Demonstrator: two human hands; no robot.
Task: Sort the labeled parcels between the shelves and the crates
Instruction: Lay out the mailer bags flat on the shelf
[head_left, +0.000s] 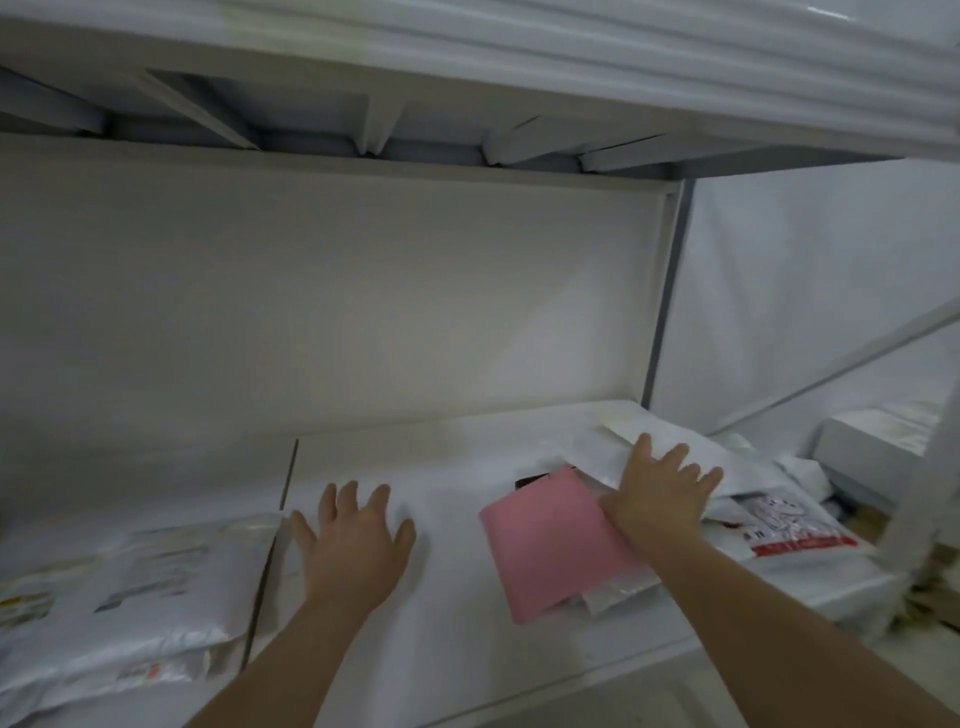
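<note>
Now left hand (358, 540) flat, fingers spread, on shelf (457, 597); right hand (662, 493) spread, pressing white parcel (727, 467)

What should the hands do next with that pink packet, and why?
Probably the right hand should curl its fingers round the white parcel it rests on and lift it. Both hands are flat and hold nothing. That parcel lies on the heap with the pink packet beside it, so it is nearest to take. The left hand rests on bare shelf.

Dim, flat, cool light, soft shadows, motion blur at right edge, wide-angle bending of edges
</note>
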